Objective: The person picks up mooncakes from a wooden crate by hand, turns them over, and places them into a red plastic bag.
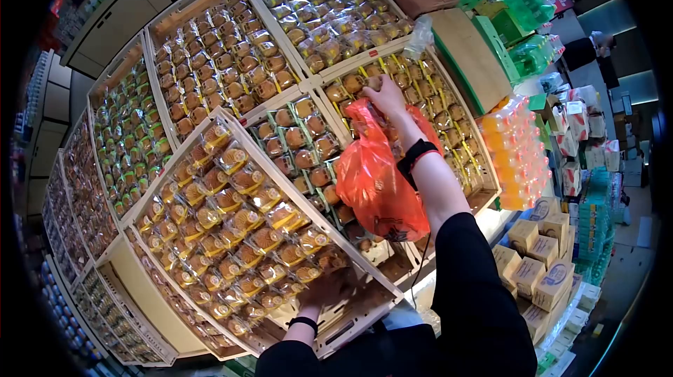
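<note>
Vividly orange-red, glossy plastic bag (378, 184)

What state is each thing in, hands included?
Right hand: fingers bent over the far buns; grip unclear.
Left hand: inside the near tray, shadowed; grip unclear.
Red bag: hanging at the right forearm, bulging.
Near tray: part-filled, bare floor showing.
Near buns: individually wrapped.
Orange bottles: bundled.
Small boxes: stacked.

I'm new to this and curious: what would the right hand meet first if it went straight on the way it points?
The right hand would probably meet the wrapped packs just ahead of it, then the wooden tray rim. Depth is unclear, so it may be touching a pack.
</note>
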Available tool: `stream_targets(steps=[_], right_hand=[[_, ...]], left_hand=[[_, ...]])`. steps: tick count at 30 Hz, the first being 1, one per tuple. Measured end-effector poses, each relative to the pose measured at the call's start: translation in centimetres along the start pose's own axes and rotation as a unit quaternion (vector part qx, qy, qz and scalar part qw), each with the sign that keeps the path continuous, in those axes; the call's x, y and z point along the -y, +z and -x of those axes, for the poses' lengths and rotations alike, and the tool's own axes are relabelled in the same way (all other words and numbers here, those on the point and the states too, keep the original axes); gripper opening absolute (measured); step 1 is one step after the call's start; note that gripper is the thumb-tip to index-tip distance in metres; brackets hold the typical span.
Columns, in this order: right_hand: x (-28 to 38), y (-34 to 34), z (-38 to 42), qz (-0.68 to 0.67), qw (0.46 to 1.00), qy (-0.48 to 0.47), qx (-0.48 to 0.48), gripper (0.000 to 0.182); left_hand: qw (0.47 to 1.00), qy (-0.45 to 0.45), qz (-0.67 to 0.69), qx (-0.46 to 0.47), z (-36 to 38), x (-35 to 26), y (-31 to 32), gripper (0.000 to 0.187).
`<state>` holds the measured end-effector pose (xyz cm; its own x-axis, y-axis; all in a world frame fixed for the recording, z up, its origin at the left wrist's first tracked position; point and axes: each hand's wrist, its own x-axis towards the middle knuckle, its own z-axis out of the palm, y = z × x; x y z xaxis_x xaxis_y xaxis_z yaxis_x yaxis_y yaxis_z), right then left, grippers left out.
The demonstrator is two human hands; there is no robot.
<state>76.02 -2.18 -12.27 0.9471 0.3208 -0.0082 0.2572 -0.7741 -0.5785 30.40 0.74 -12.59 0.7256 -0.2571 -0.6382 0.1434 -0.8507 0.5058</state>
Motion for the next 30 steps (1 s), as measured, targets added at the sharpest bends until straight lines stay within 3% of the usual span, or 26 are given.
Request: stream_targets(steps=[3,5,7,9,10,11,13,15,17,18,20,25,27,28,30], right_hand=[[-0.1,1.2,-0.5,0.118,0.991,0.058,0.033,0.061],[-2.2,1.7,-1.6,0.107,0.994,0.021,0.014,0.060],[-2.1,0.1,-1.4,0.122,0.992,-0.004,-0.036,0.056],[-1.2,-3.0,-1.5,-0.090,0.991,0.043,-0.084,0.052],[-1.0,-4.8,-1.4,-0.087,0.991,0.092,-0.031,0.048],[-1.4,-5.8,-0.9,-0.085,0.991,0.094,-0.033,0.048],[-1.4,-7.5,0.6,0.064,0.990,0.050,0.118,0.054],[1.1,-9.2,4.1,0.083,0.974,0.074,0.200,0.064],[0.0,-8.3,6.9,0.224,0.961,-0.025,0.161,0.056],[0.2,-8.4,7.9,0.225,0.960,-0.026,0.161,0.056],[0.8,-8.6,9.7,0.148,0.978,0.024,0.147,0.057],[-0.2,-7.3,12.9,0.171,0.982,-0.021,0.082,0.044],[0.0,-8.4,14.2,0.067,0.988,-0.133,-0.033,0.038],[0.1,-9.2,15.5,0.036,0.996,-0.072,-0.036,0.042],[-0.7,-10.8,17.5,0.009,0.998,-0.048,-0.039,0.042]], left_hand=[[0.999,0.013,0.048,-0.012,-0.2,0.8,2.1,0.056],[0.997,0.026,0.037,-0.070,-0.2,1.1,3.6,0.057],[0.998,0.040,-0.013,-0.038,-0.3,1.1,3.1,0.061],[0.997,0.042,-0.005,-0.062,-0.3,1.0,3.1,0.062],[0.996,0.048,0.013,-0.074,-0.2,1.0,2.9,0.059],[0.996,0.051,0.014,-0.074,-0.1,0.8,2.7,0.059],[0.994,0.027,0.083,-0.065,0.2,0.4,1.8,0.056],[0.994,0.045,0.083,-0.052,0.2,0.6,1.3,0.053],[0.991,0.067,0.021,-0.115,-0.2,1.1,3.0,0.052],[0.991,0.067,0.023,-0.117,-0.5,1.5,3.8,0.052],[0.976,0.093,-0.013,-0.199,-0.8,1.9,5.1,0.055],[0.981,0.073,0.017,-0.178,-0.2,0.9,3.1,0.062],[0.983,0.063,0.041,-0.170,-0.1,0.9,2.9,0.064],[0.982,0.074,0.020,-0.175,-0.4,1.1,3.3,0.066],[0.974,0.097,-0.038,-0.199,0.2,1.1,3.2,0.070]])
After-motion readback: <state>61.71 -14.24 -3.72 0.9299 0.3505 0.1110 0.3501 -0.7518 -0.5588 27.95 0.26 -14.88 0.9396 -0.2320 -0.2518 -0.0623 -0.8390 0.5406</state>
